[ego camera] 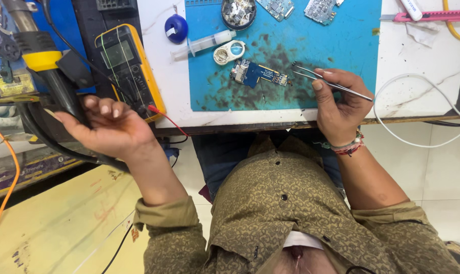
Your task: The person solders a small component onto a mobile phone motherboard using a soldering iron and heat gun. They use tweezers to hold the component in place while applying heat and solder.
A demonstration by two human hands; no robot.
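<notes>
One head camera looks steeply down, close above the counter (423, 56), the hands and the person's chest.

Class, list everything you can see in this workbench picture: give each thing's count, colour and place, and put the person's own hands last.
Work mat: one, blue, stained, on the white table.
Small circuit board: one, blue, mid mat.
Other circuit boards: two, at the mat's top edge.
Round dish of parts: one, dark, top of mat.
Syringe: one, clear, at the mat's left edge.
Multimeter: one, yellow and black, left of the mat.
Hot-air tool: one, black with yellow band, far left.
Knife: one, pink, top right.
Cable: one, white, right.
Tweezers: one, metal, in the right hand.
Left hand: on the hot-air tool.
Right hand: holding the tweezers.
</notes>
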